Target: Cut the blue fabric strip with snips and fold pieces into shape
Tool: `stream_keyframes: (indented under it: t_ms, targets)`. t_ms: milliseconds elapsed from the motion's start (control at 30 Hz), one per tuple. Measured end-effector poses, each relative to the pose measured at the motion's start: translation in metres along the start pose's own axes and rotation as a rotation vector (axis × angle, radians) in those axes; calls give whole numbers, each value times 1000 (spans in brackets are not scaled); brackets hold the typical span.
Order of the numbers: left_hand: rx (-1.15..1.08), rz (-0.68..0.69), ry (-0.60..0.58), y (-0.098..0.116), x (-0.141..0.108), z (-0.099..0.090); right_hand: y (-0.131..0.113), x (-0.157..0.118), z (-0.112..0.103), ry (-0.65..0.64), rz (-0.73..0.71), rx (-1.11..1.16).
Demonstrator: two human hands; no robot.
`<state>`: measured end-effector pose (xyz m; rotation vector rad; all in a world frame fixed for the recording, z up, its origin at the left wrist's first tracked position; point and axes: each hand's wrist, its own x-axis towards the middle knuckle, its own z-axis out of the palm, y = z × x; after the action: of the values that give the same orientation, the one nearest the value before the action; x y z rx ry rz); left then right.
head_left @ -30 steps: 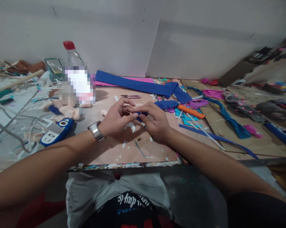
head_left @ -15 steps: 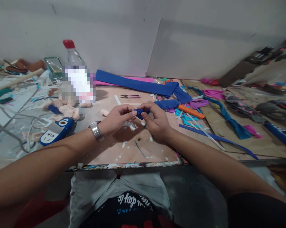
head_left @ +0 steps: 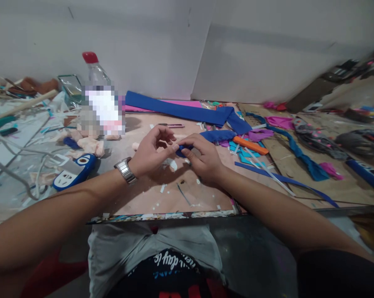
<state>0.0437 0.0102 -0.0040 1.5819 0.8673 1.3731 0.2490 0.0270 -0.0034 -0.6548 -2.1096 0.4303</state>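
A blue fabric strip [head_left: 219, 136] runs out from behind my right hand [head_left: 203, 159] toward the back of the table. The right thumb and fingers pinch its near end, where a small folded or gathered bit shows. Just left of that end is my left hand [head_left: 154, 151], its fingers curved and apart, with the thumb tip at the fabric's edge; whether it touches is hard to tell. A long flat length of blue fabric [head_left: 174, 111] lies behind the hands. Partly hidden past the left fingers are small thread snips [head_left: 176, 126].
Right of the hands lie an orange-handled tool [head_left: 251, 145], a thin blue strip [head_left: 286, 179] and a teal strip [head_left: 317, 174]. At left stand a red-capped bottle [head_left: 90, 58] and a blue-white power socket [head_left: 67, 178] among cables and scraps. The table edge [head_left: 168, 216] is in front.
My left fingers have lifted and spread away from the blue fabric, now covering part of the snips. My right hand keeps its pinch in nearly the same place.
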Motion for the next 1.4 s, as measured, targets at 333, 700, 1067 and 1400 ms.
stream_keyframes:
  t_ms: [333, 700, 1067, 1400]
  targets:
    - [187, 90, 7, -1, -2, -1, 2, 0, 0, 52, -36, -13]
    - [178, 117, -44, 2, -4, -2, 0, 0, 0, 81, 26, 1]
    - [177, 96, -65, 0, -2, -3, -2, -2, 2, 107, 57, -24]
    - [149, 114, -35, -3, -1, -2, -7, 0, 0, 110, 50, -13]
